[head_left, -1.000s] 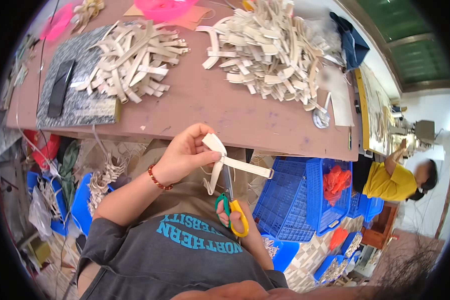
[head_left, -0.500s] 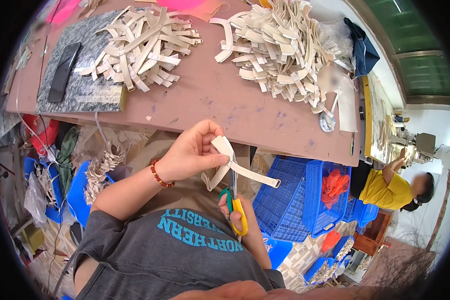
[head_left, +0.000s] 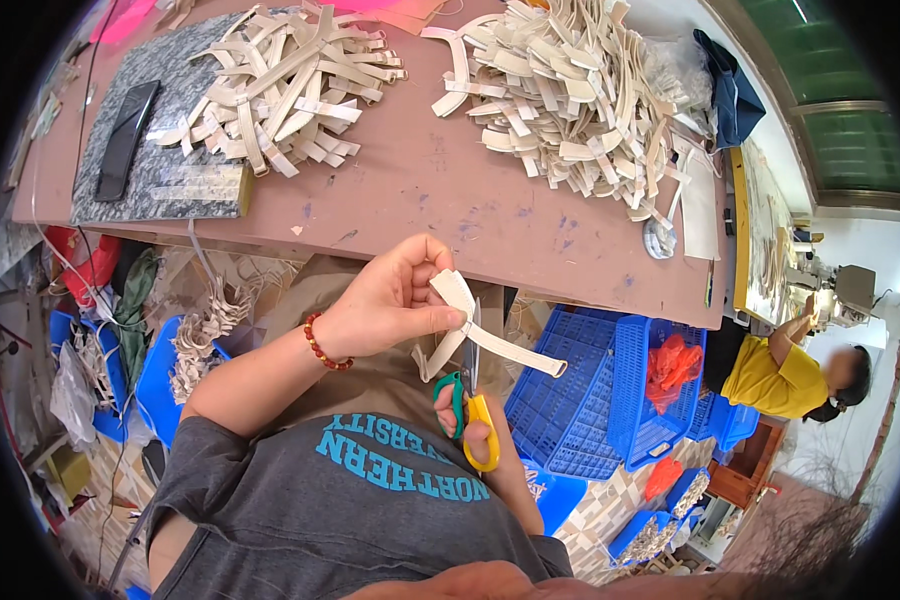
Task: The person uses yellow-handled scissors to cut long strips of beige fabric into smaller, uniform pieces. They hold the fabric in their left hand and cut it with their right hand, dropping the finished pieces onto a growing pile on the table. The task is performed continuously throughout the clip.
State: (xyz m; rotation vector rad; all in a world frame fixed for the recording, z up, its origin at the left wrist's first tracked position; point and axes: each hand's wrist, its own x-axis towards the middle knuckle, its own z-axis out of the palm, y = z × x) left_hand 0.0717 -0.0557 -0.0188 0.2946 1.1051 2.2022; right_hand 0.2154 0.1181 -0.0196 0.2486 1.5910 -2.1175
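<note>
My left hand (head_left: 385,300), with a red bead bracelet on the wrist, pinches a cream strap piece (head_left: 490,340) over my lap, below the table's front edge. My right hand (head_left: 490,440) grips scissors (head_left: 468,400) with one green and one yellow handle, blades pointing up against the strap right beside my left fingers. One end of the strap sticks out to the right, another hangs down.
The brown table (head_left: 420,190) bears two heaps of cream strap pieces (head_left: 290,80) (head_left: 570,100), a grey mat (head_left: 160,170) with a black phone (head_left: 125,140). Blue plastic baskets (head_left: 590,400) stand on the floor at my right. A person in a yellow shirt (head_left: 780,375) sits far right.
The view has shifted so the table fills more of the top. The scissors have risen from my lap to the strap, blades now at it. My left hand keeps its hold.
</note>
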